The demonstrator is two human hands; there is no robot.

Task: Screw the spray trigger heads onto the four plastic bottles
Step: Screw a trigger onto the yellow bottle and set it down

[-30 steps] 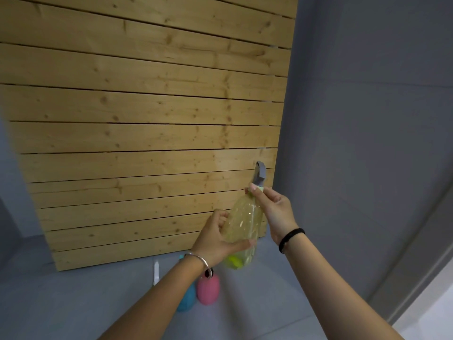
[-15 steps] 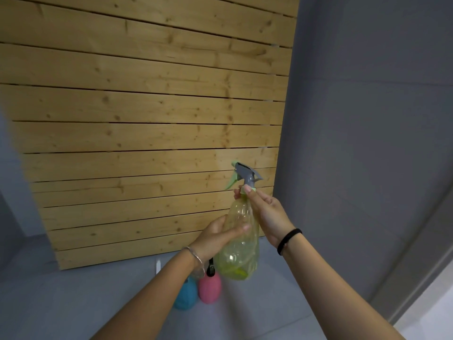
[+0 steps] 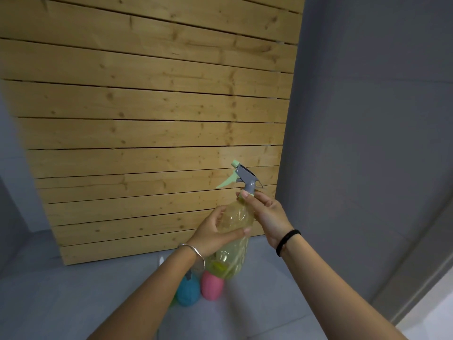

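Biggest thing in here is the wooden slat panel, leaning or fixed against the grey wall and coming right down to the grey floor. No desk, everything's at floor level or in the air.

The person has both arms out in front. The yellow bottle is see-through, held up off the floor in front of the lower planks and tipped slightly. The left hand has a full grip round its middle, with the fingers behind and the thumb across the front. The right hand has a tighter grip higher up, its fingertips pinching the collar of the spray trigger head right where it meets the bottle neck.

Down on the floor near the foot of the panel stand a blue bottle and a pink bottle, side by side and touching, partly hidden behind the left forearm. Can't tell what's on top of them.

The trigger head sits on top of the yellow bottle. It's grey, with a mint lever and nozzle tip pointing left.

Small stuff: a silver bangle on the left wrist and a black band on the right.
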